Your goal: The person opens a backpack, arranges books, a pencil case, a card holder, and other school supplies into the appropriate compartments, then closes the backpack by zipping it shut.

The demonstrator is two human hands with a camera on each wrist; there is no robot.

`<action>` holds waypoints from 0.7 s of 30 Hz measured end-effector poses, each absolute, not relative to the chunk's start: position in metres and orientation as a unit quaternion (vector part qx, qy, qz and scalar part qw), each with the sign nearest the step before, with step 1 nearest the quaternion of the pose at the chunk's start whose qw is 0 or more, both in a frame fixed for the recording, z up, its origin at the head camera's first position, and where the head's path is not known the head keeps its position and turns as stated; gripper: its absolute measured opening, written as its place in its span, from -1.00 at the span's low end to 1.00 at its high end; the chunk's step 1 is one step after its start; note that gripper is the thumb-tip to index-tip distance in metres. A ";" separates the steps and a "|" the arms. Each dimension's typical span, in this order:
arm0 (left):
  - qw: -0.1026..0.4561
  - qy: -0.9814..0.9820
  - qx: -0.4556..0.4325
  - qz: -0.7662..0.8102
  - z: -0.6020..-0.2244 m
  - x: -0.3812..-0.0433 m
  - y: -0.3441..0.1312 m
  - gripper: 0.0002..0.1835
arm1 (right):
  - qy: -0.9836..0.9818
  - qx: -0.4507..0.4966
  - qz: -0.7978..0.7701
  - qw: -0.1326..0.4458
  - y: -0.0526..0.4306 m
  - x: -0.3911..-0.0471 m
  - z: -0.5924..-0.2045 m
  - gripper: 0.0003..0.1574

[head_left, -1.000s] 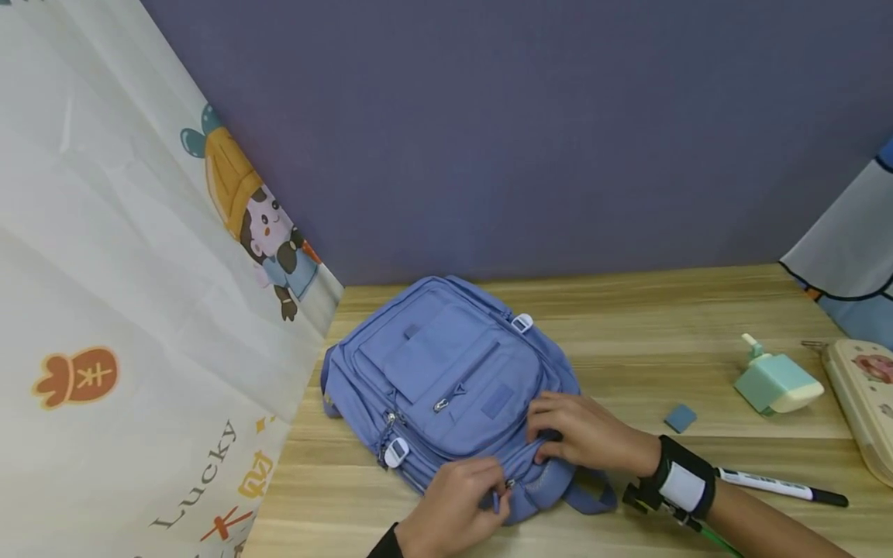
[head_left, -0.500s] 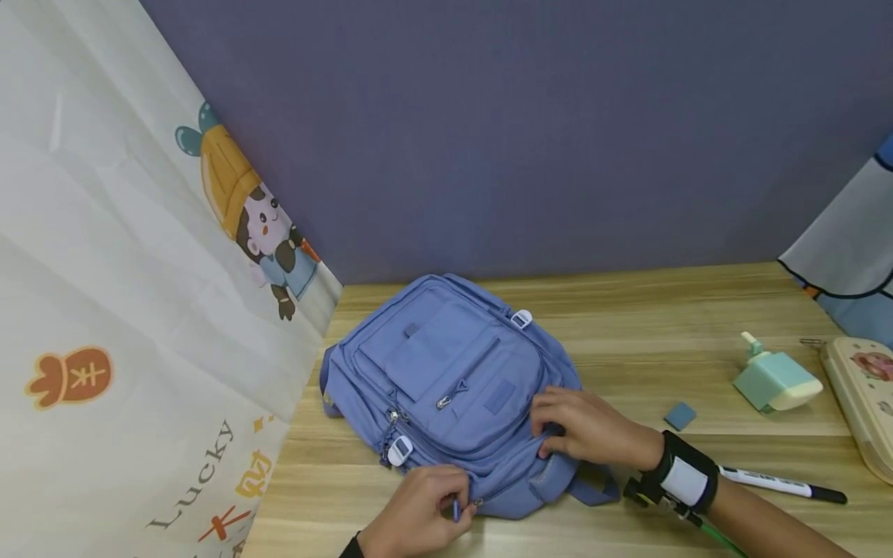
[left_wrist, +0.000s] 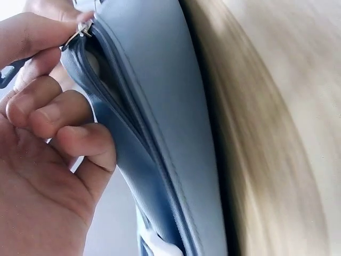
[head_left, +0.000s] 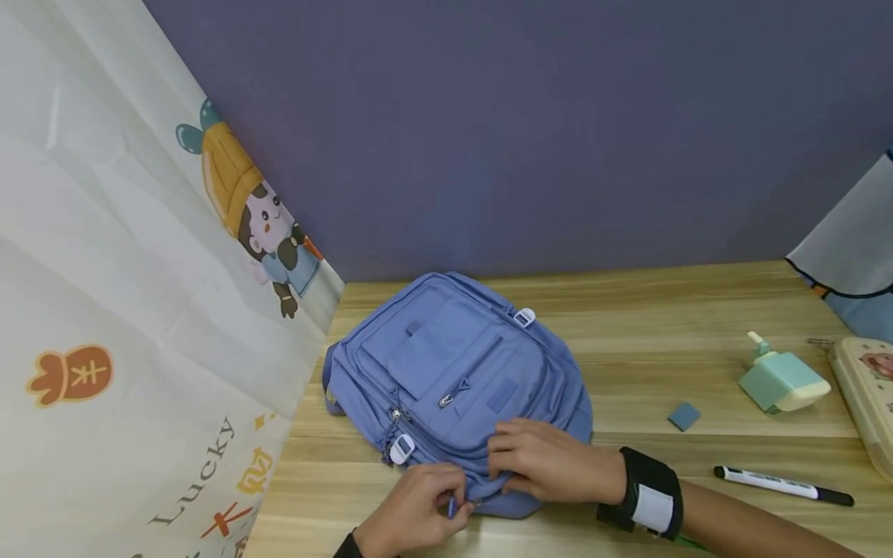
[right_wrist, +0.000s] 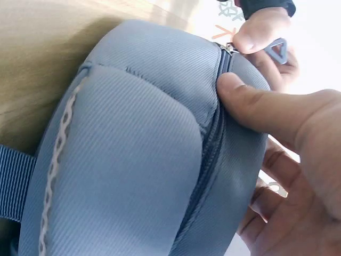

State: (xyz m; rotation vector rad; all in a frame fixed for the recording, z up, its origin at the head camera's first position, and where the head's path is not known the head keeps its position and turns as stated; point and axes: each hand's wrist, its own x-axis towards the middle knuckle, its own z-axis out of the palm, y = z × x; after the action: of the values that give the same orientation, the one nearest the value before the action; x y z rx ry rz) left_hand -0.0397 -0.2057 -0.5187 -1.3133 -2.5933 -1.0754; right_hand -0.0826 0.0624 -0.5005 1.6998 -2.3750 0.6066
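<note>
A blue backpack (head_left: pixel 436 360) lies front side up on the wooden table. My left hand (head_left: pixel 418 508) pinches the zipper pull (right_wrist: pixel 277 50) at the bag's near lower edge between thumb and finger. Beyond the slider (left_wrist: pixel 84 28), the two zipper rows stand apart in the left wrist view, leaving a narrow gap. On the stretch beside my right hand (head_left: pixel 540 461), the zipper (right_wrist: pixel 216 125) runs as one line. That hand grips the bag's fabric near the slider, thumb along the zipper and fingers over the far side.
Right of the bag lie a small blue square (head_left: pixel 684 416), a black-and-white marker (head_left: pixel 781 484), a mint-green pump-topped container (head_left: pixel 784 381) and a cream case (head_left: pixel 865 399). A white printed curtain (head_left: pixel 139 271) hangs at left; a dark blue-purple panel (head_left: pixel 523 139) stands behind.
My left hand has drawn the zipper pull leftward along the near edge, then stayed about there. My right hand has shifted left from the bag's lower right corner toward the slider.
</note>
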 end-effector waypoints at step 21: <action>-0.012 -0.874 -0.308 -0.376 -0.528 -0.058 -0.269 -0.58 | -0.785 0.566 0.245 0.065 0.064 -0.084 -0.500 -0.67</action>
State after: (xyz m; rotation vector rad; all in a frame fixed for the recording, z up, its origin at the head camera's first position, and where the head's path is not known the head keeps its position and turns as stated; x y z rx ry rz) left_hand -0.0583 -0.2687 -0.5277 -0.9737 -2.7678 -1.1895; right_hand -0.0839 0.0644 -0.5001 1.7075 -2.3689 0.7383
